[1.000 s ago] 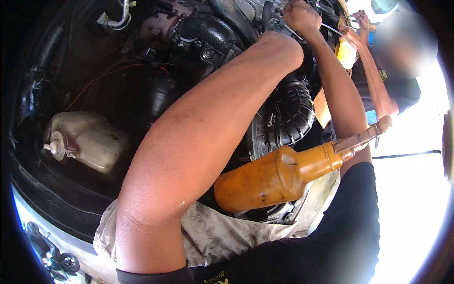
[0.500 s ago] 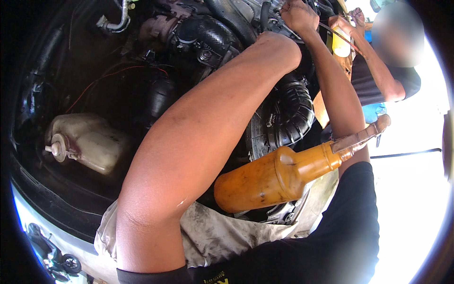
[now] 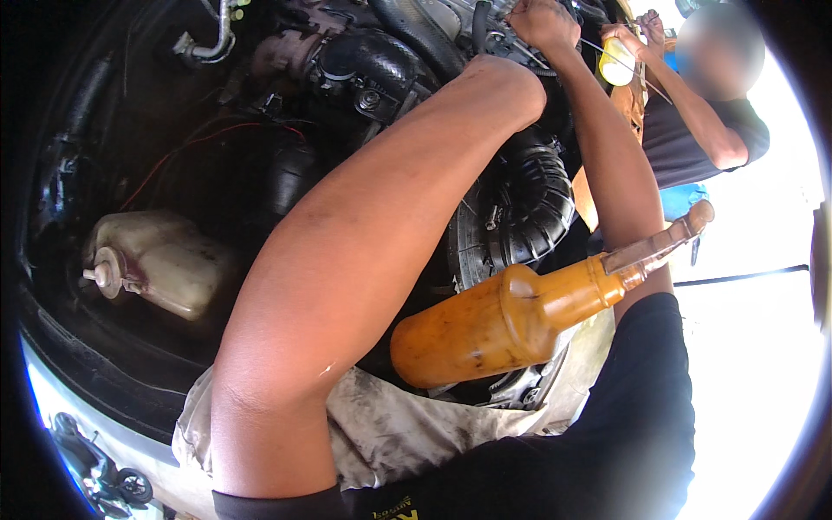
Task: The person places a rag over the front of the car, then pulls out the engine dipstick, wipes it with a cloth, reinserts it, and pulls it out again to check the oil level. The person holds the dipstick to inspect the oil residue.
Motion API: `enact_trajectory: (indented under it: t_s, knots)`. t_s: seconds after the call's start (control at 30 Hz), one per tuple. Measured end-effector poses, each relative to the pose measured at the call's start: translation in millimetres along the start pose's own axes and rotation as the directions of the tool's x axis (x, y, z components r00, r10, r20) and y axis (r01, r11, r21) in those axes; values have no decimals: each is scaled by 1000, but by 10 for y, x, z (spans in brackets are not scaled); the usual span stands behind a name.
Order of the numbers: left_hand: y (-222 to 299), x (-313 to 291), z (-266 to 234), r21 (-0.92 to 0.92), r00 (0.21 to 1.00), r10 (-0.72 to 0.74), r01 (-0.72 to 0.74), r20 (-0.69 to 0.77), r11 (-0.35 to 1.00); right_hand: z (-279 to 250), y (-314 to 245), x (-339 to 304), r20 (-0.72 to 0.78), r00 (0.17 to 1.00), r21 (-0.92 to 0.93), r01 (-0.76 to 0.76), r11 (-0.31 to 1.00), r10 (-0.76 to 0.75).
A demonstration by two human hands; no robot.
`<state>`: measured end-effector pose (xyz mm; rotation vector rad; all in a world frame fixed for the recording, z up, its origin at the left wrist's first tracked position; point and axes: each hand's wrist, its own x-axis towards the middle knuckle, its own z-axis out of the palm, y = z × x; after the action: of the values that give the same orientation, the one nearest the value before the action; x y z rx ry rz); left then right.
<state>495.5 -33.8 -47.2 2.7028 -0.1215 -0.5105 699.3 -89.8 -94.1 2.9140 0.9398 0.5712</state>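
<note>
Both my arms reach over a car's engine. My right hand is closed beside the engine's upper hoses, its fingertips and whatever they hold out of sight. My left hand bends down at the wrist just below it, with the fingers hidden behind the wrist. A black corrugated air hose lies below my left wrist. An orange plastic bottle with a narrow neck lies tilted between my forearms, touched by neither hand. Near my right hand, a thin rod slants toward another person.
A person in a dark shirt stands at right, one hand by a yellow container. A whitish fluid reservoir sits at left in the engine bay. A stained grey cloth covers the front edge. A motorcycle is at lower left.
My hands and arms keep nearly the same pose, with a slight shift up and left in view. The thin rod near my right hand looks paler. The other person's hand has moved slightly.
</note>
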Motion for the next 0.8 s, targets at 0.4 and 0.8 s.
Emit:
enact_trajectory:
  t_s: [0.4,0.8]
  knots:
    - [47,19,16,-3,999,-52,52,-8,999,-129,54,72,126,991,-24,-48,999,51]
    - [-24,19,15,95,997,61,-65,38,993,-7,77,-48,7,1000,93,-4,996,3]
